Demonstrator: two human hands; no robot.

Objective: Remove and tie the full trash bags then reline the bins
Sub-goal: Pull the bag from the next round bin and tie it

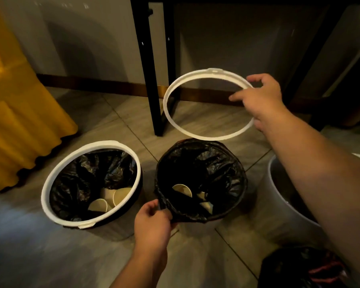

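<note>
Right hand [260,98] grips the white plastic retaining ring [206,104], held clear above the middle round bin [202,220] so its black plastic liner bag [222,163] can come free. Left hand [154,221] pinches the liner's near edge, apparently to lift it; the paper cups [182,190] lie inside.

We log, L to R:
- Yellow cloth [19,121]: pleated, hangs at far L, wavy hem down at floor level.
- Floor [29,246]: grey tiles, dark grout lines running diag.
- Wall [81,38]: plain grey, w/ brown baseboard [104,85] along its foot.
- Desk legs [147,69]: black, 2 close together at centre, nearer one standing on the tiles.
- Slanting leg [312,59]: dark, at R, mostly in shadow.
</note>
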